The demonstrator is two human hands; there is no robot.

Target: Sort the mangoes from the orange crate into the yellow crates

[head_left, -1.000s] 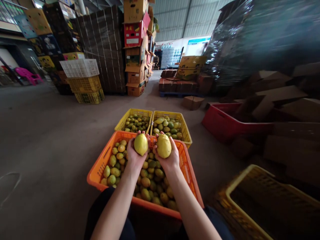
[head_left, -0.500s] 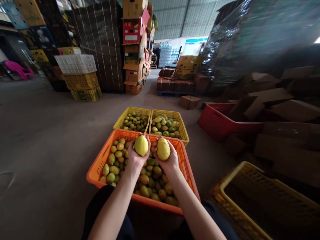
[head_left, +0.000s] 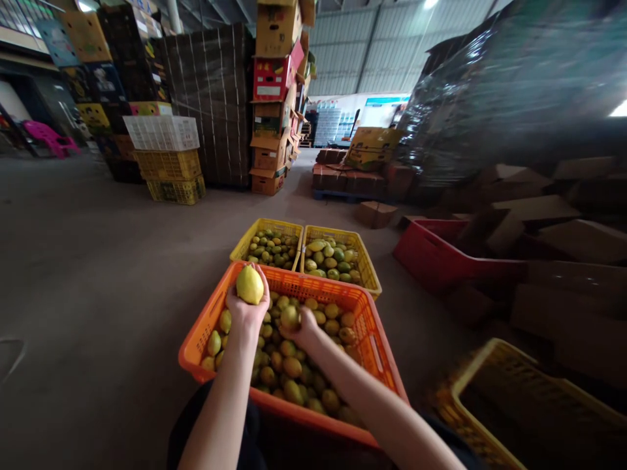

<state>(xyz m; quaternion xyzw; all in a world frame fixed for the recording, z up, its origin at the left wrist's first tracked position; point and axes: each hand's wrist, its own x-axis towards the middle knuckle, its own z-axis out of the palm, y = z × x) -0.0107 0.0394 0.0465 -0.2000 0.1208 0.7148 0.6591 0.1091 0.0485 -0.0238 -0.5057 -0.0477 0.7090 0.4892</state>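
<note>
While a huge film-wrapped load filled the far right, a tall stack of cartons stood on the far side, left of centre. On the right lay a red crate, and an orange crate holding many green and yellow fruits sat in the near middle. Just beyond its far rim, two smaller yellow crates, the left one and the right one, stood side by side, both holding similar fruits. Above the orange crate the two hands were apart. The left hand, palm up near the crate's far left corner, had its fingers curled around a bright yellow fruit. The right hand was lower, over the middle of the heap, its thumb and fingers closed about a duller fruit; blur hid whether that fruit touched those beneath it.
</note>
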